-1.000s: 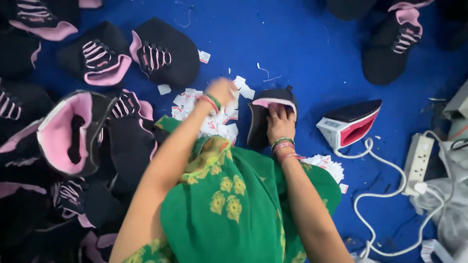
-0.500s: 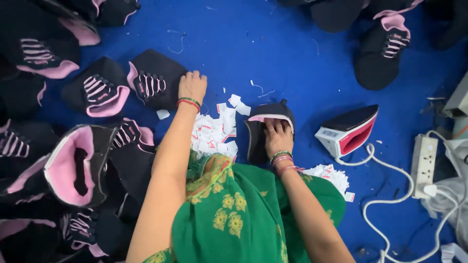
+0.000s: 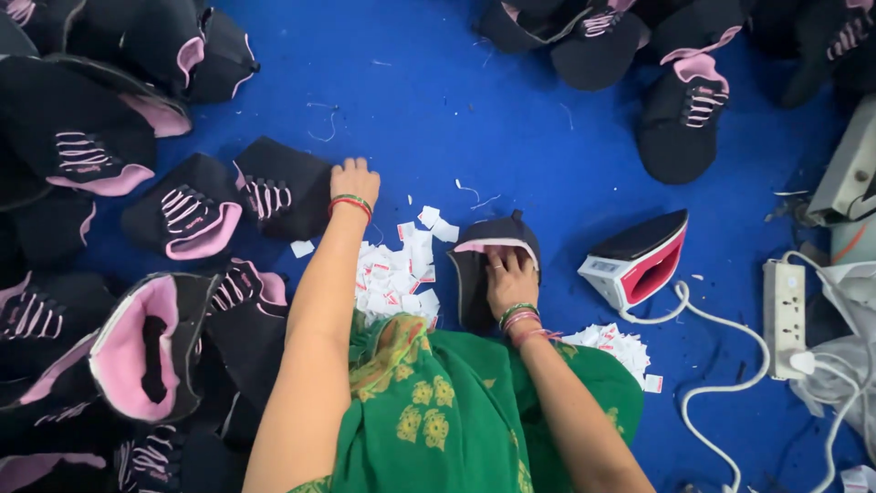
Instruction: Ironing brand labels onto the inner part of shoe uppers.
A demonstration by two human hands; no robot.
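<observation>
Pressing down with your right hand [image 3: 511,283], you hold a black shoe upper with pink lining [image 3: 484,265] flat on the blue floor covering [image 3: 438,110]; fingers lie together and flat on the piece, palm down, apparently to keep it spread and steady; nothing is pinched between them. Your left hand [image 3: 354,180] is stretched well forward, arm nearly straight, fingers curled over the near edge of another black upper with pink lacing [image 3: 283,187]; whether it has a firm grasp or merely rests there, the view does not settle. Between the two arms lies a heap of small white labels [image 3: 397,274], within reach of either hand; a second, smaller heap [image 3: 616,347] sits by your right forearm. An electric iron [image 3: 639,260] stands tipped on its heel just right of the held upper, soleplate off the cloth; its white cord [image 3: 721,329] runs toward a power strip [image 3: 785,319]. More uppers [image 3: 137,347] are piled at your left.
</observation>
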